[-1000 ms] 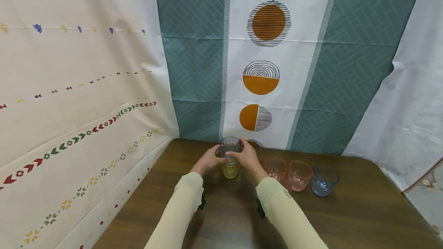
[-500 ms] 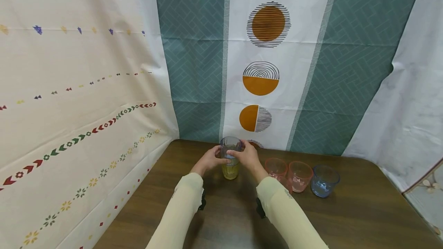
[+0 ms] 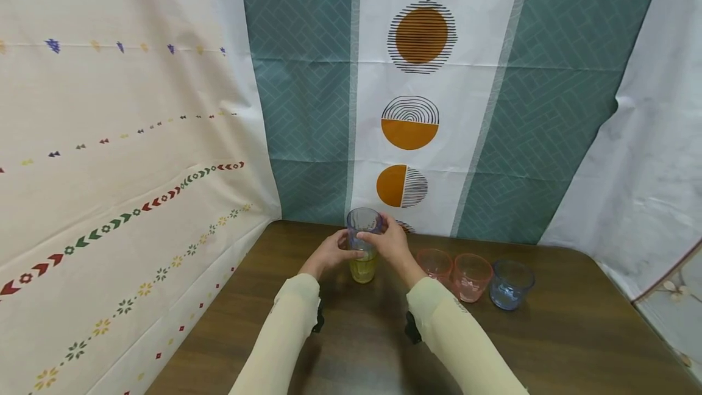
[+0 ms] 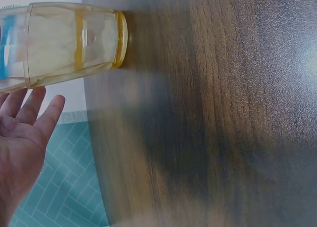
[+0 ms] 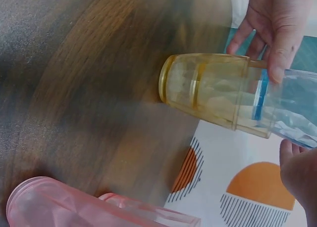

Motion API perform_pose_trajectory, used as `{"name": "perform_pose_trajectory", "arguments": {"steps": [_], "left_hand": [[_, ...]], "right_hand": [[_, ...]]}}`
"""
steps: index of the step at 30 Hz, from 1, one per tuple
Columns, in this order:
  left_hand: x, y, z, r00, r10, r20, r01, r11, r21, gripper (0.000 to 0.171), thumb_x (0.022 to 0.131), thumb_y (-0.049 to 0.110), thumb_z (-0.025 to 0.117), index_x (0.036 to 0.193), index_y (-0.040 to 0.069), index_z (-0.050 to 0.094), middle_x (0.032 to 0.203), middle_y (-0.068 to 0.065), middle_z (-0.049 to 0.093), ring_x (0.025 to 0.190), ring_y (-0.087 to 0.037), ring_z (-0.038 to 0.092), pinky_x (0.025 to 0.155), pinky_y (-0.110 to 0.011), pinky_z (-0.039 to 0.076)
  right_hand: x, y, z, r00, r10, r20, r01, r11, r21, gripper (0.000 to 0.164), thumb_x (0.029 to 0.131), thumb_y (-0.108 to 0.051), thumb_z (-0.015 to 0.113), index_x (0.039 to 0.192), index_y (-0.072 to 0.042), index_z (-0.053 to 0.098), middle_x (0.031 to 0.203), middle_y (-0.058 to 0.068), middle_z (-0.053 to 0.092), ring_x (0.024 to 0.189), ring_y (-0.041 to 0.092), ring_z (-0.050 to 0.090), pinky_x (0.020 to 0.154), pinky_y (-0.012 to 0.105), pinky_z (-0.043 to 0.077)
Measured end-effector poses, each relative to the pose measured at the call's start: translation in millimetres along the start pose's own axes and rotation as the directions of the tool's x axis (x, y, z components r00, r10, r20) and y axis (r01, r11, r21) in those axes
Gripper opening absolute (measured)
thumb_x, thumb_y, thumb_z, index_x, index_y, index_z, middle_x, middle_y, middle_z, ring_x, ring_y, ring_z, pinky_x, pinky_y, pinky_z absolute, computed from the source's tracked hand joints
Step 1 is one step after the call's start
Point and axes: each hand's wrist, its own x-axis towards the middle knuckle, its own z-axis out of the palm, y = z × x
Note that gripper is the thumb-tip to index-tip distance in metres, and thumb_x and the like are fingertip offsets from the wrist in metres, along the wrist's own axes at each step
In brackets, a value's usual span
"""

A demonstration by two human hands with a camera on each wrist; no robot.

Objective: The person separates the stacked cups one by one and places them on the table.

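A clear blue cup [image 3: 364, 227] stands upright in the yellow cups [image 3: 362, 270] on the table. The yellow part shows two rims and two base rings in the right wrist view, one cup nested in another. The blue cup's base ring [image 5: 260, 95] shows through the yellow wall just inside the upper rim. My left hand [image 3: 331, 253] grips the blue cup low on its left side, thumb in front at the yellow rim. From the right, my right hand [image 3: 390, 242] holds the blue cup higher up, thumb across its front.
Pink cups [image 3: 473, 276] stand close together right of the stack, partly behind my right forearm. A second blue cup [image 3: 511, 285] stands at the end of that row. Patterned cloth [image 3: 408, 120] hangs behind the brown wooden table [image 3: 356, 346].
The blue cup has risen slightly out of the yellow cups, with both hands still on it. The yellow cups and the row at the right have stayed put.
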Motion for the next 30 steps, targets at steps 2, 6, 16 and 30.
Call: {"name": "perform_pose_trajectory", "arguments": {"steps": [2,6,16,30], "left_hand": [[1.1,-0.6,-0.1,1.000,0.009,-0.004,-0.009,1.000,-0.003,0.077,0.087,0.030,0.078,0.150,0.009,0.040,0.154,-0.016,0.040,0.141,-0.035,0.037,0.112,-0.052,0.034],[2.5,-2.2,-0.1,1.000,0.009,-0.011,-0.009,1.000,0.004,0.075,0.087,0.029,0.079,0.149,0.010,0.041,0.153,-0.015,0.042,0.141,-0.035,0.037,0.112,-0.052,0.034],[1.2,-3.3,-1.8,1.000,0.019,-0.020,-0.019,1.000,0.017,0.074,0.087,0.031,0.079,0.148,0.010,0.043,0.152,-0.016,0.043,0.139,-0.038,0.038,0.111,-0.054,0.035],[2.2,-4.0,1.3,1.000,0.004,-0.004,-0.004,1.000,0.016,0.075,0.087,0.028,0.079,0.149,0.010,0.041,0.153,-0.016,0.041,0.141,-0.036,0.037,0.111,-0.053,0.035]], "right_hand": [[0.1,-2.8,-1.3,1.000,-0.009,0.000,0.009,1.000,0.008,0.079,0.083,-0.022,0.082,0.147,-0.002,0.041,0.141,0.020,0.052,0.128,0.035,0.052,0.104,0.048,0.045],[0.1,-5.7,-4.0,1.000,-0.019,-0.007,0.019,1.000,0.002,0.080,0.083,-0.023,0.083,0.147,-0.002,0.041,0.137,0.018,0.055,0.125,0.033,0.054,0.103,0.047,0.046],[-3.5,-17.7,-10.8,0.999,-0.045,-0.008,0.045,0.999,0.017,0.084,0.079,-0.029,0.085,0.147,-0.006,0.042,0.138,0.014,0.054,0.122,0.031,0.055,0.102,0.046,0.047],[-16.1,-20.2,-25.5,0.997,-0.057,0.052,0.056,0.998,0.019,0.083,0.082,-0.027,0.083,0.150,-0.007,0.039,0.145,0.014,0.049,0.128,0.032,0.051,0.103,0.049,0.045]]}}
